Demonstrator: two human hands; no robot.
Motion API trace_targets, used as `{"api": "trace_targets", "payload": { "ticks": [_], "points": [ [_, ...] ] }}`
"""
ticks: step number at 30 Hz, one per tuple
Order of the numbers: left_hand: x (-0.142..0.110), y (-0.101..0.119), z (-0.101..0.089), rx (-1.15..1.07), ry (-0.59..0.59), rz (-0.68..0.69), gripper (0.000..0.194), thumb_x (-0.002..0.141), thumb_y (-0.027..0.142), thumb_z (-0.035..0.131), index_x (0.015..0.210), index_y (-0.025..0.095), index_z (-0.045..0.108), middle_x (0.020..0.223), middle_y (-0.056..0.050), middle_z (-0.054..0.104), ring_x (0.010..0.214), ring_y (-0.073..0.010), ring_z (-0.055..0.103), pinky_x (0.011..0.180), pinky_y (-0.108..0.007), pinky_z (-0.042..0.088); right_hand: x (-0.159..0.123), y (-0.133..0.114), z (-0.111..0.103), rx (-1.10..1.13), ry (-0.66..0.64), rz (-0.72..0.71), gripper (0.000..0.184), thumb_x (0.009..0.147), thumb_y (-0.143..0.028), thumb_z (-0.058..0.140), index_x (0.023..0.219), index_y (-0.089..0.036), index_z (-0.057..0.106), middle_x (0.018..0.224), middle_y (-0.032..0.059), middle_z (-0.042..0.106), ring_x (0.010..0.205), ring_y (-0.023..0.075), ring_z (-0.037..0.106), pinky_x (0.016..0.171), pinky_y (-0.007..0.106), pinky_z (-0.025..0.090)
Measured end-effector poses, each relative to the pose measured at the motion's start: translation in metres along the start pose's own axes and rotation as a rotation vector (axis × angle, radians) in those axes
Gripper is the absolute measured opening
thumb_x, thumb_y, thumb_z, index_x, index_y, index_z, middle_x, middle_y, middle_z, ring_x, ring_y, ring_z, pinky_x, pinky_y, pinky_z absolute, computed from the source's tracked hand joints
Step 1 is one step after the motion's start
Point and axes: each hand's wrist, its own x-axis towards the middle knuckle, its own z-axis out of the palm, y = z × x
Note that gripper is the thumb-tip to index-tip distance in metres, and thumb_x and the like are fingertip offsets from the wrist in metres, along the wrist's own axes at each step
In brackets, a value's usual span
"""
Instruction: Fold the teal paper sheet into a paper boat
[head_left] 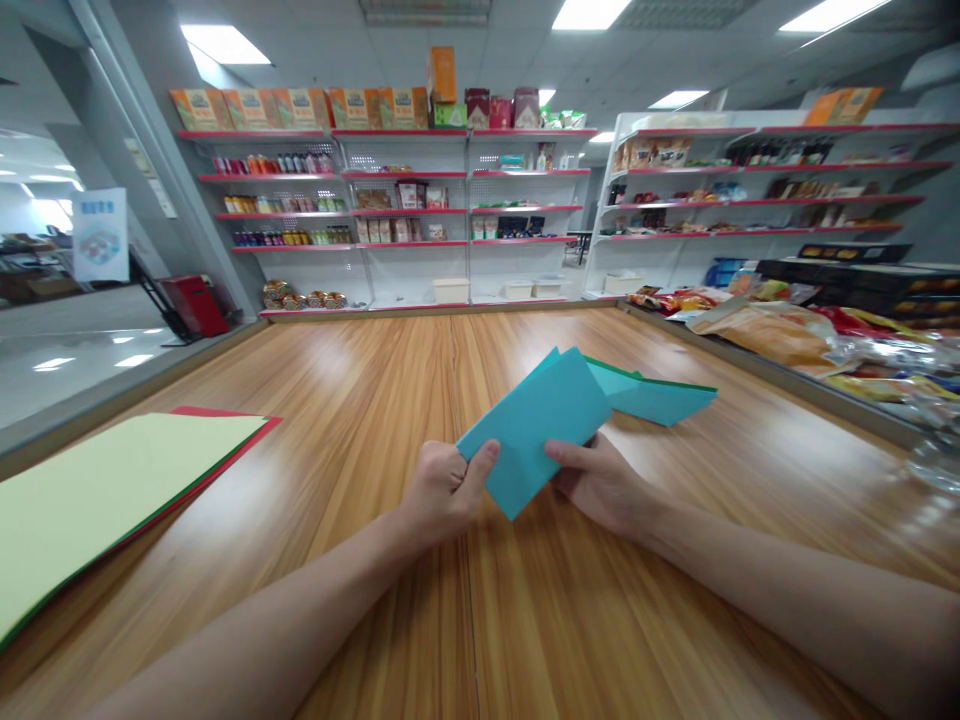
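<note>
A folded sheet of blue paper point(544, 425) is held up, tilted, above the wooden table. My left hand point(450, 490) grips its lower left edge, thumb on the front face. My right hand point(600, 480) pinches its lower right side, the thumb on top and the fingers hidden behind. Just beyond my right hand lies more folded paper point(664, 398), blue with a green edge, partly covered by the held sheet. On the left of the table is a stack of paper point(120, 490), pale yellow on top with green and red sheets showing beneath.
The wooden table point(337, 400) has a raised rim. Past its right side are snack bags point(780, 335) and black boxes point(840, 285), with a clear glass-like object point(937, 460) nearer. Stocked shelves point(405, 210) stand behind. A red cart point(196, 305) is at the left.
</note>
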Motion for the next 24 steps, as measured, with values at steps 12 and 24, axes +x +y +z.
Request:
{"api": "trace_targets", "payload": {
  "ticks": [12, 24],
  "points": [
    [-0.001, 0.002, 0.001, -0.132, -0.032, -0.046, 0.056, 0.083, 0.041, 0.052, 0.037, 0.018, 0.029, 0.044, 0.004, 0.023, 0.039, -0.0063, 0.020, 0.042, -0.025, 0.013, 0.001, -0.003, 0.002, -0.033, 0.094, -0.019, 0.044, 0.066, -0.019, 0.077, 0.106, -0.021, 0.060, 0.100, 0.0034, 0.070, 0.089, 0.0208, 0.065, 0.080, 0.034, 0.053],
    [0.040, 0.040, -0.043, -0.247, -0.636, -0.372, 0.047, 0.080, 0.048, 0.054, 0.045, 0.017, 0.049, 0.046, 0.002, 0.036, 0.041, -0.0084, 0.028, 0.041, -0.023, 0.019, 0.000, -0.002, 0.002, -0.138, -0.036, 0.019, 0.042, 0.063, -0.018, 0.078, 0.103, -0.018, 0.064, 0.101, 0.0076, 0.070, 0.091, 0.0253, 0.065, 0.084, 0.042, 0.051]
  ]
}}
